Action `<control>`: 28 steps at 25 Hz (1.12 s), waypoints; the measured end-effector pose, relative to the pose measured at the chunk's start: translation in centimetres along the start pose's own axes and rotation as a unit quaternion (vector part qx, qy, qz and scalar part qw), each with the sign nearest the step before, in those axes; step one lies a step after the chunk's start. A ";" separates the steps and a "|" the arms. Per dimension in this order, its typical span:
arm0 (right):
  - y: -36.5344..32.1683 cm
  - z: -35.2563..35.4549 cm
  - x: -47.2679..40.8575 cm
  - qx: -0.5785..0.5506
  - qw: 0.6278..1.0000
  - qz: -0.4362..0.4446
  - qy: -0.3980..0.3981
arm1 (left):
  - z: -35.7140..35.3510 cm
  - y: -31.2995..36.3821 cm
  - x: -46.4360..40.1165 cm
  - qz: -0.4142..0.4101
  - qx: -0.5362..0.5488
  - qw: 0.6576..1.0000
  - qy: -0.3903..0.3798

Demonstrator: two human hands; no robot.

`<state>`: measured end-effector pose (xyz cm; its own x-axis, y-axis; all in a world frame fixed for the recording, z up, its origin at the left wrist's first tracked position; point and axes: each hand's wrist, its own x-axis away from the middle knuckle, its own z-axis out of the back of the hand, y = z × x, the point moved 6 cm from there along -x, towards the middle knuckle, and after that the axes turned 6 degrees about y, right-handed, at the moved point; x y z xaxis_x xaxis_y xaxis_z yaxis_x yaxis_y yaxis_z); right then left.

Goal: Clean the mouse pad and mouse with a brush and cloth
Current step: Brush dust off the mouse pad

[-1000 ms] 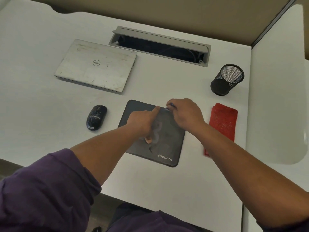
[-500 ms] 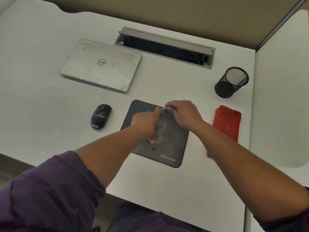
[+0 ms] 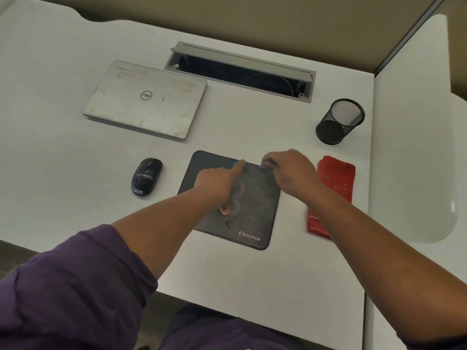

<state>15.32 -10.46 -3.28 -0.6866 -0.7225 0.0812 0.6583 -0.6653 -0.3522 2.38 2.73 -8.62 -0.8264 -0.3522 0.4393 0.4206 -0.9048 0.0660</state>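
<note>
A dark mouse pad (image 3: pixel 255 223) marked "sounce" lies in the middle of the white desk. My left hand (image 3: pixel 217 183) presses on it with the index finger stretched toward the far edge and the thumb down on the pad. My right hand (image 3: pixel 290 170) is at the pad's far right corner and grips a small brush (image 3: pixel 268 163), of which only a bluish tip shows. A black mouse (image 3: pixel 146 176) sits left of the pad. A red cloth (image 3: pixel 334 180) lies right of the pad, partly under my right forearm.
A closed silver laptop (image 3: pixel 145 99) lies at the back left. Behind the pad is an open cable tray (image 3: pixel 240 72) in the desk. A black mesh pen cup (image 3: pixel 338 121) stands at the back right. A white partition (image 3: pixel 414 147) borders the desk's right side.
My right hand with the brush has shifted slightly to the right along the pad's far edge. My left hand stays pressed on the pad.
</note>
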 end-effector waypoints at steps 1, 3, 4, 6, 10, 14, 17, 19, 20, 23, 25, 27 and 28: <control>0.5 0.0 0.7 0.015 1.000 -0.001 -0.013 | 0.0 0.2 -0.1 -0.005 -0.004 1.000 -0.007; 1.8 -0.3 1.9 0.062 0.997 -0.003 -0.053 | 0.2 0.4 -0.3 -0.009 -0.009 1.000 -0.018; 2.1 -0.6 2.3 0.043 0.995 0.005 -0.085 | 0.4 0.5 -0.5 -0.010 -0.014 1.000 -0.021; 1.7 -0.7 2.9 -0.058 0.990 0.014 -0.127 | 0.5 0.9 -0.7 -0.019 -0.024 0.999 -0.027; 1.3 -0.1 3.8 -0.008 0.999 0.030 -0.039 | 0.5 1.1 -0.6 -0.014 -0.029 0.999 -0.032; 1.6 -1.7 5.6 -0.066 0.976 0.042 -0.203 | 0.5 1.1 -0.8 -0.014 -0.042 0.999 -0.029; 2.3 0.4 5.1 -0.085 0.996 0.016 -0.030 | 0.3 1.1 -0.9 -0.016 -0.046 0.998 -0.028; 2.1 0.0 5.4 -0.027 0.998 0.034 -0.044 | 0.3 1.1 -1.0 -0.014 -0.046 0.999 -0.026; 1.9 -1.0 5.8 -0.031 0.991 0.049 -0.117 | 0.3 1.1 -1.0 -0.014 -0.048 0.998 -0.024; 1.3 -1.9 7.1 -0.160 0.962 0.035 -0.218 | 0.3 1.3 -1.1 -0.016 -0.062 0.998 -0.024; 2.0 -0.8 6.7 -0.154 0.984 0.020 -0.091 | 0.2 1.3 -1.1 -0.017 -0.065 0.997 -0.024; 1.7 -0.6 7.3 -0.044 0.997 0.035 -0.061 | 0.1 1.3 -1.1 -0.014 -0.069 0.997 -0.027; 1.1 -1.4 7.9 -0.030 0.991 0.062 -0.115 | 0.1 1.3 -1.1 -0.014 -0.071 0.997 -0.029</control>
<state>10.15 -16.64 -4.31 -0.5087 -0.8263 0.2418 0.7091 -0.5614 -0.4265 3.88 1.99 -8.92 -0.8121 -0.3160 0.4905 0.3372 -0.9402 -0.0474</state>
